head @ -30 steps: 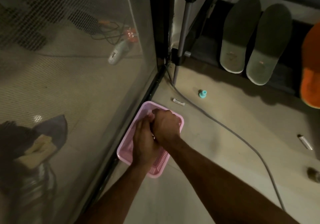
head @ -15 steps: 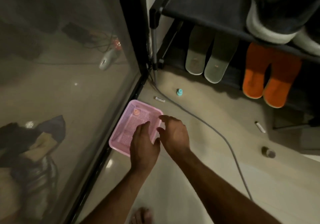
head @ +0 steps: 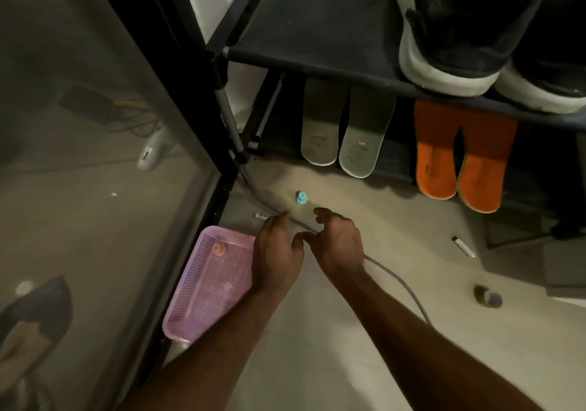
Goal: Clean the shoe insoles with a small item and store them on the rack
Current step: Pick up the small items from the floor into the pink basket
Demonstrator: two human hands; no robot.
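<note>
Right hand [head: 338,242], nearer, empty, fingers loosely curled | left hand [head: 279,252] relaxed, empty | grey insoles [head: 344,131] ahead on rack [head: 317,33], long axes pointing away.

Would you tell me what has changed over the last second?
Both hands left the pink basket: the left hand and right hand now hover empty over the floor. The small orange item stays in the basket; the grey insoles stay on the rack.

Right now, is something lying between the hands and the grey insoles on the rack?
Nothing blocks the way. Only a small teal item and a grey cable lie low on the floor between both empty hands (left hand, right hand) and the grey insoles.
</note>
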